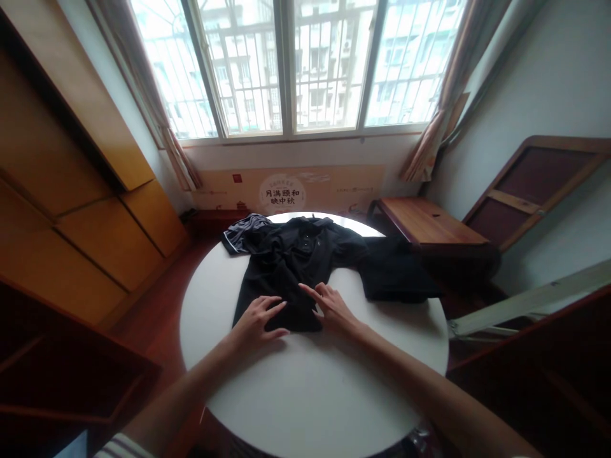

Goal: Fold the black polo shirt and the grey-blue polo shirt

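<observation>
A black shirt with small buttons near its neck lies rumpled on the white round table, its lower edge towards me. My left hand rests at the left side of that lower edge, fingers spread and holding nothing. At the opposite side, my right hand touches the cloth with its index finger stretched out and its other fingers partly bent. Beyond the shirt's left side sits a bunched grey and black garment with a white edge. Another piece of black cloth lies flat at the right.
A low wooden table stands behind on the right, by a leaning wooden panel. Wooden cabinets line the left wall. Barred windows and a printed banner are ahead.
</observation>
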